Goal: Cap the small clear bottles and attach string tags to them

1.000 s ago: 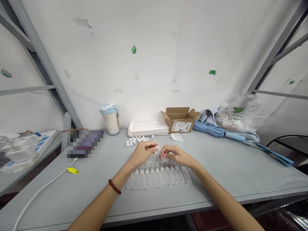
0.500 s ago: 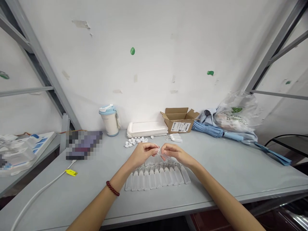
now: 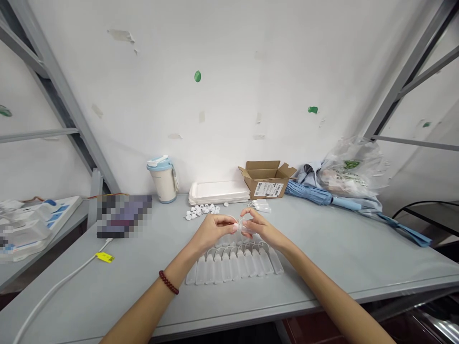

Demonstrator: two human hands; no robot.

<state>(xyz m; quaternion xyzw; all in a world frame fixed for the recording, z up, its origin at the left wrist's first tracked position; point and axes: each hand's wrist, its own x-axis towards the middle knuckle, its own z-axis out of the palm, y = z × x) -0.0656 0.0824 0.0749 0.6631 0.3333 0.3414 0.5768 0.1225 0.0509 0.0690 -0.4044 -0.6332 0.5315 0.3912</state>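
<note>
A small translucent plastic bottle [image 3: 246,229] with a white cord at its neck is held sideways above the table, between my two hands. My left hand [image 3: 218,227] pinches its neck end between thumb and fingertips. The bottle's body lies between the thumb and lower fingers of my right hand [image 3: 263,229], whose index finger is lifted away. Just below, similar bottles [image 3: 234,267] with corded necks lie side by side in a row. Another batch behind that row is partly hidden by my hands. Loose white caps [image 3: 202,210] lie beyond my left hand.
Farther back stand a tumbler [image 3: 163,180], a stack of white trays [image 3: 218,192] and an open cardboard box [image 3: 267,184]. A few corded white pieces [image 3: 261,205] lie before the box. A blue umbrella [image 3: 322,196] lies right; a blurred device [image 3: 125,217] with a cable sits left.
The fingers of my right hand have loosened, and its index finger has risen off the bottle. My left hand keeps its pinch in nearly the same place.
</note>
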